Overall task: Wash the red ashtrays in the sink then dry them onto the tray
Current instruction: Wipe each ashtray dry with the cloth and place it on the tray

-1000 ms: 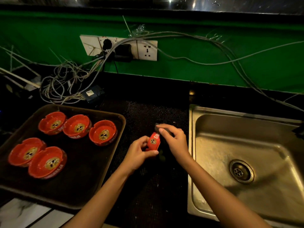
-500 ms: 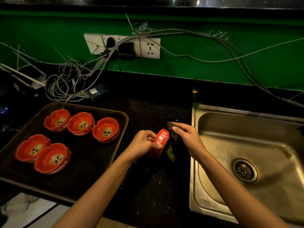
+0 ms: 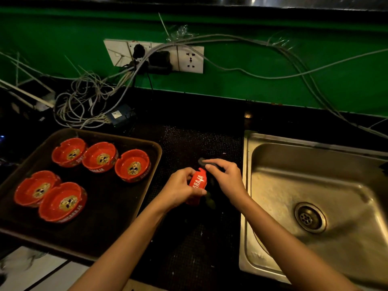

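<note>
Drying the sixth ashtray over the counter

My left hand point(image 3: 180, 189) grips the ashtray point(image 3: 197, 184) on edge, between tray point(image 3: 147, 198) and sink point(image 3: 247, 185); my right hand point(image 3: 227, 180) pinches a dark cloth point(image 3: 202, 161) against it. I should turn it slowly, wiping the bowl and every notch.

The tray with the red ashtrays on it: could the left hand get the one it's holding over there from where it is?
Probably yes. The left hand grips the ashtray just right of the tray, nothing stands between them, and the tray's near right part is bare.
</note>
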Demonstrator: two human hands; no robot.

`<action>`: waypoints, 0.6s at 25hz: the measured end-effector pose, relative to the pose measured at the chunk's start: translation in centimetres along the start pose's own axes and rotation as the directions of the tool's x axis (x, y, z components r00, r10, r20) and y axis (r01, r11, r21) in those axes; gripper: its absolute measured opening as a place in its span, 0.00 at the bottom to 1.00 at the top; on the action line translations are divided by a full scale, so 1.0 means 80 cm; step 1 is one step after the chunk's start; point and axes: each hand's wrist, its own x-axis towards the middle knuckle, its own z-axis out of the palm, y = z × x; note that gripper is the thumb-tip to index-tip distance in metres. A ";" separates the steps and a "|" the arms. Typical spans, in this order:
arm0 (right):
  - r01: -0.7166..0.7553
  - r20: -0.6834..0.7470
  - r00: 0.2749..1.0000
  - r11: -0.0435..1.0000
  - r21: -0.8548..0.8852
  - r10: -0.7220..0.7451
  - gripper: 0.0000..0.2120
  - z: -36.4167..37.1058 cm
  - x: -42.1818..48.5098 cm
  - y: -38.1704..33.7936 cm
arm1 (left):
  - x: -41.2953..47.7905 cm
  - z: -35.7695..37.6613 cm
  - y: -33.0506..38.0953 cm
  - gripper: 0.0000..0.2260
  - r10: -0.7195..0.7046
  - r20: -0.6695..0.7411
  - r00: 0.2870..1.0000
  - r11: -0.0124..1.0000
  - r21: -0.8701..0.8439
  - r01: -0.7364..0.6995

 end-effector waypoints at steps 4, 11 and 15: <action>-0.009 -0.023 1.000 0.999 -0.036 0.008 0.08 0.007 -0.012 -0.003 | -0.004 0.000 -0.005 0.16 -0.016 -0.023 1.000 0.999 -0.030 0.015; -0.129 -0.039 0.990 0.981 0.142 0.136 0.07 0.015 -0.005 0.007 | -0.011 -0.008 -0.017 0.20 0.000 -0.018 1.000 0.984 -0.178 -0.003; -0.246 0.018 0.967 0.912 0.328 0.255 0.07 -0.003 0.005 0.004 | -0.013 -0.003 -0.025 0.23 0.010 -0.032 0.999 0.949 -0.315 -0.019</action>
